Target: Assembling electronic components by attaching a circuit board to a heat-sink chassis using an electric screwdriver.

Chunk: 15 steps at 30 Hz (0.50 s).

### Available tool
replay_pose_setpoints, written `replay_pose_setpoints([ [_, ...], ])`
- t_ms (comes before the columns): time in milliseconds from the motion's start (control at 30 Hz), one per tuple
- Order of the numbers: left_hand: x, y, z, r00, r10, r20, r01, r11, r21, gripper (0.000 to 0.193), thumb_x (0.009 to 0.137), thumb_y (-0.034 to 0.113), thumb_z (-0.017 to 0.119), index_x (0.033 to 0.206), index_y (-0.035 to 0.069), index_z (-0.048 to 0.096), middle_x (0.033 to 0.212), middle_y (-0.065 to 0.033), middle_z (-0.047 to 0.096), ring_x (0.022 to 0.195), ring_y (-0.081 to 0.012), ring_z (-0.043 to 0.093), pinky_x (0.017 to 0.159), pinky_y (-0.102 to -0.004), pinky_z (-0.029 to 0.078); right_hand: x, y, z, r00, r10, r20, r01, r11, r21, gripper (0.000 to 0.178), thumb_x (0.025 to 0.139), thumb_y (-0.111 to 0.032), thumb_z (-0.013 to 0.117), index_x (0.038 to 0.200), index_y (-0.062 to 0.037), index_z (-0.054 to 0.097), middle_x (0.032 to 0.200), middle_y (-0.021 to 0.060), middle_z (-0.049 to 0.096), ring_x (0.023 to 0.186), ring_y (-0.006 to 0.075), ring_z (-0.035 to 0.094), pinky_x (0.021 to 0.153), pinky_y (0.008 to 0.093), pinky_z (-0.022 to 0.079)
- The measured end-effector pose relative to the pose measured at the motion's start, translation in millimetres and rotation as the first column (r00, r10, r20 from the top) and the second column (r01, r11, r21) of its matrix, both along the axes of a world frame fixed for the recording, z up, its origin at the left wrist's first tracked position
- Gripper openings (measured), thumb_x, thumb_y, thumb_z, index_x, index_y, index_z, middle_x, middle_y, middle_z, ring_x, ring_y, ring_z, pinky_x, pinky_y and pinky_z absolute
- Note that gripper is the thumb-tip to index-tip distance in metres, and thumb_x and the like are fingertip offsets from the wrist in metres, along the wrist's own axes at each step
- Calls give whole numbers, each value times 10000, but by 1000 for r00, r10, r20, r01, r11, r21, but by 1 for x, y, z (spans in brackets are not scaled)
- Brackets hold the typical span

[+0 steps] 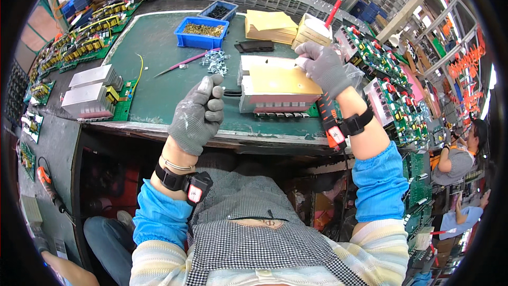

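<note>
In front of me a silver heat sink assembly (246, 64) stands on a green circuit board (312, 111). A yellow sheet (278, 78) lies over its top. My right hand (324, 69), in a grey glove, is at the far right corner of that sheet. Its thumb and fingers are pinched together; whatever they hold is too small to make out. My left hand (197, 114), also gloved, hovers left of the heat sink near black cables (232, 93). Its fingers are curled with the thumb against them, hiding anything inside. Small metal clips (215, 62) lie in a pile beyond it.
A blue bin of brass-coloured screws (203, 30), a second blue bin of dark parts (219, 10) and a stack of yellow sheets (271, 24) stand farther back. A purple pen-like tool (185, 63) lies on the green mat. Another heat sink board (90, 100) sits left; circuit boards (394, 106) line the right.
</note>
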<state>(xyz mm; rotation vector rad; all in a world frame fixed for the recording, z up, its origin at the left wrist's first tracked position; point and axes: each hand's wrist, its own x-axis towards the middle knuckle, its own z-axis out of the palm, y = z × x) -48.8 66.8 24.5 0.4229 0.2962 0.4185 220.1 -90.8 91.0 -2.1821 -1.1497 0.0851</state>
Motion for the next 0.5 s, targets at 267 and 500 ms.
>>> replay_pose_setpoints([
  [267,-4,-2,-1,998,-33,49,33,999,1,291,1069,152,488,1323,13,516,934,-9,565,631,-27,434,460,-131,395,7,6,-14,975,38,217,-45,999,28,192,842,-159,702,1021,-91,717,895,134,746,848,297,731,770,381,564],
  [500,-1,-4,-4,997,-61,52,60,998,32,214,1075,200,505,1202,31,537,963,-3,568,635,-22,447,492,-120,394,5,10,-15,899,106,424,-92,994,-52,155,875,-162,631,1002,-119,708,906,155,735,883,360,710,769,449,557],
])
